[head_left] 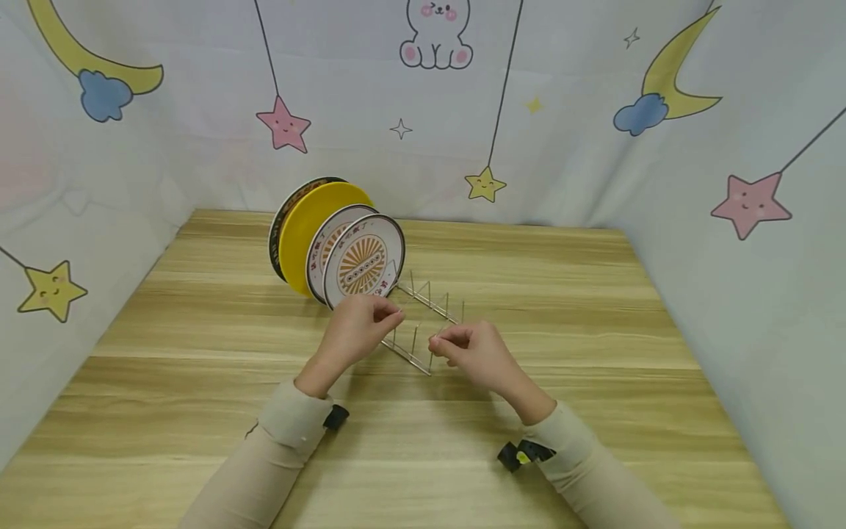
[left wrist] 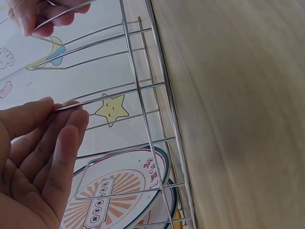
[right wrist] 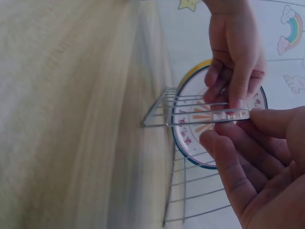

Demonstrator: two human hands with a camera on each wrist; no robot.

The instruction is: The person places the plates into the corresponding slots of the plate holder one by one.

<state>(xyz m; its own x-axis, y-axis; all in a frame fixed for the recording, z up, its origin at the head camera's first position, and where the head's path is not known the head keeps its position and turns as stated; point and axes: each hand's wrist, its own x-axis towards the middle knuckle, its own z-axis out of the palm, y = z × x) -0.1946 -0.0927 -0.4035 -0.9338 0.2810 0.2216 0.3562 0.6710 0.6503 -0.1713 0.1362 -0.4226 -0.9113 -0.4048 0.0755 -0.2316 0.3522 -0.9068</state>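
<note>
A silver wire dish rack (head_left: pixel 411 359) stands on the table with several plates upright in its far left part. Frontmost is a white plate (head_left: pixel 363 257) with an orange sunburst print and dark rim. My left hand (head_left: pixel 353 327) pinches an upright wire near that plate between thumb and fingertips. At the rack's near end, my right hand (head_left: pixel 481 356) pinches the top of the end wire; the right wrist view shows the wire (right wrist: pixel 209 122) between thumb and fingers. Behind the front plate stand a similar white plate (head_left: pixel 316 253), a yellow plate (head_left: pixel 291 246) and a dark-patterned plate (head_left: pixel 274 239).
The wood-grain table (head_left: pixel 410 455) extends around the rack. White curtains (head_left: pixel 562 66) printed with moons and stars enclose the back and sides. Black devices (head_left: pixel 336 417) are strapped at both wrists.
</note>
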